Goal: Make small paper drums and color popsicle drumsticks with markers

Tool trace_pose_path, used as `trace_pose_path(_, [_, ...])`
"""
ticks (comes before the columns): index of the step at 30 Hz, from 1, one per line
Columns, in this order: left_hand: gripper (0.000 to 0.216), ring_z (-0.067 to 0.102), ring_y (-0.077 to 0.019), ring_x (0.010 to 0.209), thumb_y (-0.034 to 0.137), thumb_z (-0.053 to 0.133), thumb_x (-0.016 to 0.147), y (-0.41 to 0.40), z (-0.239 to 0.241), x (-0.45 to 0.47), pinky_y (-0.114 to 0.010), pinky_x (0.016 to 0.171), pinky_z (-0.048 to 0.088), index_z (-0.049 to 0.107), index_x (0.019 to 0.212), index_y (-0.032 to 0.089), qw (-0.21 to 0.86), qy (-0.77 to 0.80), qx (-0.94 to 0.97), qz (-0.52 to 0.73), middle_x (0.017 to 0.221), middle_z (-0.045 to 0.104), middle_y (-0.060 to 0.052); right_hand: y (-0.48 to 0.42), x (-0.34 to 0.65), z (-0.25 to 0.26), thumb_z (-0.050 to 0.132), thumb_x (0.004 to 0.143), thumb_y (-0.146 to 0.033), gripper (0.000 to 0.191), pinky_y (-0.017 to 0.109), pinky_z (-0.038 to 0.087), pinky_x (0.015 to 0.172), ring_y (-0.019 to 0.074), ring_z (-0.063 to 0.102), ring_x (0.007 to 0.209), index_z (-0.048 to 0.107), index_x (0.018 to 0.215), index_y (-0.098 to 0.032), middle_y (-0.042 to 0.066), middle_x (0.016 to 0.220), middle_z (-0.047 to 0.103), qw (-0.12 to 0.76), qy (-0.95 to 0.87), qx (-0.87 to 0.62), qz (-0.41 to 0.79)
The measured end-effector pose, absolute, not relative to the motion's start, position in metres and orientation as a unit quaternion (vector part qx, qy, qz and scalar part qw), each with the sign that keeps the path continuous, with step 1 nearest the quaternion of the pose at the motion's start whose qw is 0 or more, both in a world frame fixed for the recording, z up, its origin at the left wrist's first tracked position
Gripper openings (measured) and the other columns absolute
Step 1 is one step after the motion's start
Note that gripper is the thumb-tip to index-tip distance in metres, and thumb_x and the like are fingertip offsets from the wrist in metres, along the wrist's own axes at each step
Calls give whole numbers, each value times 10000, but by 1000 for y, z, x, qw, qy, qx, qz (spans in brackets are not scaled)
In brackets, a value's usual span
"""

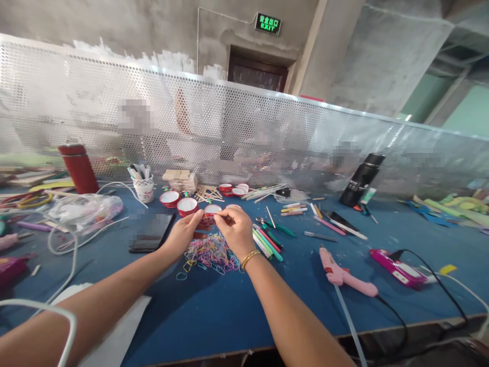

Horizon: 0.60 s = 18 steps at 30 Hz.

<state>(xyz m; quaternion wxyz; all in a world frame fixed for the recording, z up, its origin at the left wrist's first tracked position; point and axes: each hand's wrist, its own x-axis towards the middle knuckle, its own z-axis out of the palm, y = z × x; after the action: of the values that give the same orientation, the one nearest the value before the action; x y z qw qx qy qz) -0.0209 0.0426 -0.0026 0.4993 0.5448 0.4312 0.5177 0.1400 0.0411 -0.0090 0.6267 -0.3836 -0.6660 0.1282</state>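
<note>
My left hand (pixel 182 234) is closed around the side of a small red paper cup (pixel 212 209) with a white inside. Close against it, my right hand (pixel 236 230) pinches thumb and finger together at the cup's near rim; what is in the pinch is too small to make out. Below both hands lies a loose pile of coloured rubber bands (pixel 210 252). Two similar red cups, one nearer (pixel 187 206) and one farther left (pixel 169 199), stand beside the held one. Another cup shows partly behind my right hand.
A black phone (pixel 151 232) lies left of my hands. Markers (pixel 267 242) and green-handled pliers (pixel 284 229) lie to the right, then a pink glue gun (pixel 344 272) and a purple power strip (pixel 399 267). A red bottle (pixel 79 168) and black bottle (pixel 361 181) stand behind.
</note>
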Motion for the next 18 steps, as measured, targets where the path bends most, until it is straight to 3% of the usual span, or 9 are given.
trace_pose_path(4, [700,715,-300,966,727,763,641,44,-3,-22,-356,704,599,774,1007,129,516,411,526,536,1059,775,-153,40,140,-8,676,850,-279,104,285,553,742,162,642,768,716,776,-218,21,819,674,625,-670,-377,135])
trace_pose_path(8, [573,693,-286,1083,523,840,652,48,-5,-23,-379,845,605,760,1092,165,516,375,514,574,1226,736,-135,44,141,-11,687,837,-278,90,286,590,760,167,688,834,739,856,-206,48,945,706,623,-667,-357,202])
trace_pose_path(13, [651,692,-260,1102,323,840,639,54,-12,-26,-396,928,588,681,1257,195,486,360,552,575,1275,721,-114,50,141,-16,656,848,-253,259,277,610,746,170,713,898,739,1091,-211,76,1188,716,622,-644,-385,223])
trace_pose_path(18, [683,674,-270,1173,251,804,638,59,-18,-26,-425,1028,538,647,1298,176,449,348,589,576,1291,714,-118,56,143,-21,674,825,-245,313,285,600,700,161,712,733,723,1127,-182,76,1032,764,585,-640,-435,241])
